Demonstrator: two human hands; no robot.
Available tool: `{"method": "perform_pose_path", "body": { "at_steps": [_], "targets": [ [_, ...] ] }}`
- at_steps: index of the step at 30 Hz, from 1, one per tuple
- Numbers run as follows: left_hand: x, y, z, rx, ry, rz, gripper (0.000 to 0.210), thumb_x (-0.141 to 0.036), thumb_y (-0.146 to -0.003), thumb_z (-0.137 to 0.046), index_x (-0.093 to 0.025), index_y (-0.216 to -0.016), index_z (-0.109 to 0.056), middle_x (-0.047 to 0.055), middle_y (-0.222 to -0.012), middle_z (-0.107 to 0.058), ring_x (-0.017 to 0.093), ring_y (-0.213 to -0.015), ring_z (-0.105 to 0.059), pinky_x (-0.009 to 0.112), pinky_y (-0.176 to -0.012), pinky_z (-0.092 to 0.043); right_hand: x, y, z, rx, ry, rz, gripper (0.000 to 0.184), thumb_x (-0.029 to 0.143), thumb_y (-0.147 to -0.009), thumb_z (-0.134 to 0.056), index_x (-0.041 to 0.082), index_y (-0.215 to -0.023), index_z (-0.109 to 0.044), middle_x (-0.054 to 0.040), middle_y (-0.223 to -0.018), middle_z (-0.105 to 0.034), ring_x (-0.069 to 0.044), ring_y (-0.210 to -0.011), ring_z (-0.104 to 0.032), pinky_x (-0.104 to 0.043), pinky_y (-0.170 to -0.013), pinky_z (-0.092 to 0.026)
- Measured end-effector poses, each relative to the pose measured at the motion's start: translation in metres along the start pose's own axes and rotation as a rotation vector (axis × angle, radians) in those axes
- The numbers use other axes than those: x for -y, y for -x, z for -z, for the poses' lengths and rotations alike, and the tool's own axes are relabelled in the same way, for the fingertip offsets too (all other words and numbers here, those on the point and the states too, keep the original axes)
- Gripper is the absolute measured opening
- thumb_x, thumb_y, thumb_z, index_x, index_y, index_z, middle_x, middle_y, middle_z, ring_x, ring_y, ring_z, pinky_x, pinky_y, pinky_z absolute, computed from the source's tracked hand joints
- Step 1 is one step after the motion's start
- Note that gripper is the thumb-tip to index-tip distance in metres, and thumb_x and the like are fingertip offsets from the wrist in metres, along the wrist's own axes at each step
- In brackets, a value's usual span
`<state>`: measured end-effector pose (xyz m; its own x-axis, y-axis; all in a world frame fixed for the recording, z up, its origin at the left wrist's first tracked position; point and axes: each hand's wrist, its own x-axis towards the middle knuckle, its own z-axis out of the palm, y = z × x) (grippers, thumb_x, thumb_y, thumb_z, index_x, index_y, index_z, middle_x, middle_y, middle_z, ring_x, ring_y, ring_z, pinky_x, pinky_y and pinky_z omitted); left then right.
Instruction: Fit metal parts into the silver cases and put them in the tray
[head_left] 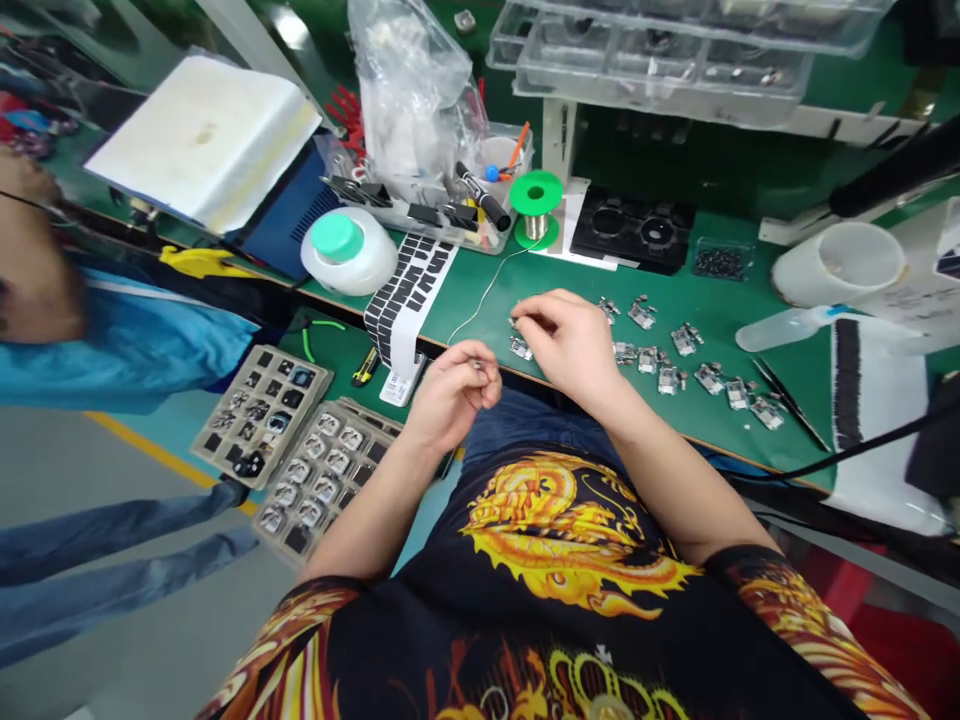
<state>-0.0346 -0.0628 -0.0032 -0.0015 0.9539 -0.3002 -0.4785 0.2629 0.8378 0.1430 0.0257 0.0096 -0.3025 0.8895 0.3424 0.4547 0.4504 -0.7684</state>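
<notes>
My left hand (459,392) is closed just off the table's front edge, and a tiny shiny bit shows at its fingertips, too small to name. Over the green mat, my right hand (571,345) is bent with thumb and index finger pinched together; what sits between them is mostly hidden. A small metal assembly (520,348) lies just below those fingertips. To the right, several similar metal assemblies (668,377) are spread in loose rows. Thin solder wire (487,291) trails from a green spool (535,205) down to near my left hand.
Tweezers (791,403) lie at the right, near a squeeze bottle (787,327). A green-capped white bottle (349,250) stands at left beside a label strip (409,290). Parts trays (330,470) sit lower left. Another person's arm (37,260) is at far left.
</notes>
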Motion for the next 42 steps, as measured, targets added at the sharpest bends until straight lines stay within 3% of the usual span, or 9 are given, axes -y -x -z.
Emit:
{"method": "perform_pose_path", "body": {
  "at_steps": [8,15,18,21,25,27,29,35,42],
  "targets": [
    [0.044,0.028,0.010,-0.051,0.072,0.326,0.018,-0.016,-0.067,-0.075,-0.017,-0.083,-0.067,-0.001,-0.072,-0.063,0.010,-0.059,-0.060,0.023,-0.058,-0.043,0.022,-0.035,-0.039,0.377,0.376,0.023,0.022,0.024,-0.107,-0.064,0.022,-0.109,-0.086,-0.0099,-0.107,-0.082,-0.026,-0.098,-0.073,-0.039,-0.084,-0.051],
    [0.052,0.026,0.012,-0.061,0.082,0.353,0.016,-0.013,-0.061,-0.070,-0.015,-0.076,-0.067,0.002,-0.067,-0.066,0.012,-0.060,-0.062,0.023,-0.059,-0.044,0.016,-0.035,-0.046,0.298,0.564,0.148,0.022,0.027,-0.107,-0.063,0.018,-0.105,-0.084,-0.0147,-0.108,-0.074,-0.032,-0.104,-0.063,-0.045,-0.088,-0.048],
    [0.050,0.023,0.012,-0.041,0.081,0.334,0.017,-0.014,-0.061,-0.071,-0.015,-0.078,-0.069,0.004,-0.069,-0.069,0.013,-0.062,-0.064,0.024,-0.061,-0.046,0.011,-0.028,-0.034,0.215,0.486,0.184,0.031,0.030,-0.112,-0.055,0.020,-0.105,-0.083,-0.0116,-0.103,-0.075,-0.029,-0.100,-0.063,-0.044,-0.091,-0.049],
    [0.047,0.022,0.015,-0.024,0.097,0.327,0.015,-0.021,-0.070,-0.077,-0.015,-0.082,-0.069,0.003,-0.071,-0.067,0.013,-0.063,-0.063,0.025,-0.059,-0.047,0.004,-0.010,-0.011,0.093,0.413,0.195,0.031,0.031,-0.114,-0.052,0.022,-0.109,-0.082,-0.0096,-0.102,-0.075,-0.027,-0.096,-0.063,-0.044,-0.091,-0.049],
    [0.039,0.021,0.018,0.001,0.124,0.331,0.027,-0.033,-0.084,-0.086,-0.016,-0.080,-0.066,-0.005,-0.066,-0.051,0.005,-0.050,-0.043,0.020,-0.047,-0.026,-0.006,0.021,0.011,0.045,0.441,0.187,0.027,0.032,-0.110,-0.059,0.022,-0.099,-0.082,-0.0099,-0.095,-0.071,-0.027,-0.092,-0.058,-0.045,-0.085,-0.045],
    [0.031,0.020,0.017,0.035,0.106,0.320,0.030,-0.037,-0.088,-0.087,-0.016,-0.080,-0.067,-0.008,-0.059,-0.042,0.002,-0.045,-0.030,0.021,-0.045,-0.015,-0.009,0.032,0.013,0.069,0.489,0.192,0.026,0.036,-0.109,-0.063,0.022,-0.096,-0.081,-0.0107,-0.095,-0.069,-0.028,-0.092,-0.054,-0.045,-0.083,-0.043],
    [0.022,0.019,0.013,0.050,0.061,0.286,0.031,-0.041,-0.089,-0.088,-0.015,-0.083,-0.072,-0.010,-0.055,-0.038,0.002,-0.043,-0.026,0.021,-0.045,-0.013,-0.011,0.038,0.012,0.099,0.543,0.204,0.025,0.040,-0.107,-0.067,0.021,-0.098,-0.081,-0.0117,-0.098,-0.068,-0.029,-0.094,-0.052,-0.046,-0.082,-0.041],
    [0.002,0.008,0.004,-0.023,-0.123,0.104,0.030,-0.040,-0.082,-0.095,-0.017,-0.096,-0.083,-0.005,-0.059,-0.054,0.003,-0.047,-0.035,0.020,-0.047,-0.020,-0.012,0.036,0.007,0.146,0.605,0.213,0.023,0.043,-0.103,-0.074,0.020,-0.101,-0.080,-0.0131,-0.104,-0.068,-0.031,-0.100,-0.050,-0.046,-0.084,-0.039],
    [0.000,-0.010,0.018,-0.123,-0.409,-0.151,0.023,-0.042,-0.091,-0.088,-0.022,-0.100,-0.084,-0.004,-0.065,-0.056,0.006,-0.056,-0.039,0.022,-0.053,-0.028,-0.017,0.035,0.003,0.136,0.536,0.176,0.017,0.037,-0.103,-0.074,0.021,-0.101,-0.079,-0.0112,-0.103,-0.069,-0.031,-0.101,-0.052,-0.045,-0.086,-0.039]
  ]
}}
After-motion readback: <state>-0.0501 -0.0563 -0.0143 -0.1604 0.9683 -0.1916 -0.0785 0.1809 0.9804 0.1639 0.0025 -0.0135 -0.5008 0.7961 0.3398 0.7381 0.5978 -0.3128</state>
